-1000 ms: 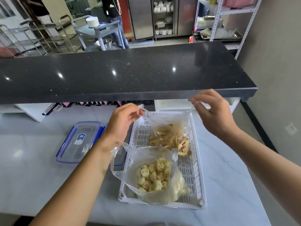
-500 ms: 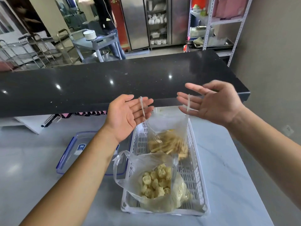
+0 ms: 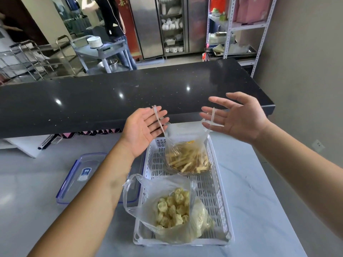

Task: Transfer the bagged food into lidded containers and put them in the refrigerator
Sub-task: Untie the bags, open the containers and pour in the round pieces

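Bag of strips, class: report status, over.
Left hand and right hand open, handles looped over fingers. Bag of strips rests in white basket. Nothing blocking.

table (image 3: 259, 191): pale marble | raised ledge (image 3: 130, 97): glossy black, ceiling lights reflected | right wall (image 3: 306, 62): plain grey-beige | back: steel cabinets (image 3: 146, 26), white shelving rack (image 3: 259, 25), grey cart (image 3: 104, 51) carrying stacked plates (image 3: 94, 42)
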